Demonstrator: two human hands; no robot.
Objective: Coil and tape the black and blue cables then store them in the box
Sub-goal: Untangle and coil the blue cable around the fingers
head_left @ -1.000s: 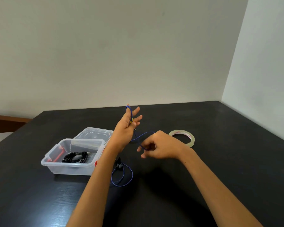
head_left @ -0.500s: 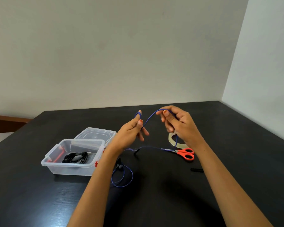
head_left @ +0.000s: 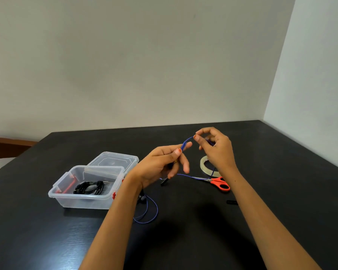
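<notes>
— Since half a second ago, both hands have drifted a little right and up; the right hand now sits higher above the matte black table, and the thin blue cable between the hands spans a shorter gap.

— What are the hands doing?

— The left hand pinches the blue cable between thumb and forefinger, other fingers loosely spread. The right hand pinches the same strand with its fingertips. More of it trails down across the orange-handled scissors and loops on the table near the left forearm.

— And the black one?

— The coiled black cable lies inside the clear plastic box with red latches, its transparent lid resting just behind it.

— Anything else?

— A roll of clear tape lies flat behind the scissors, partly hidden by the right wrist.
</notes>
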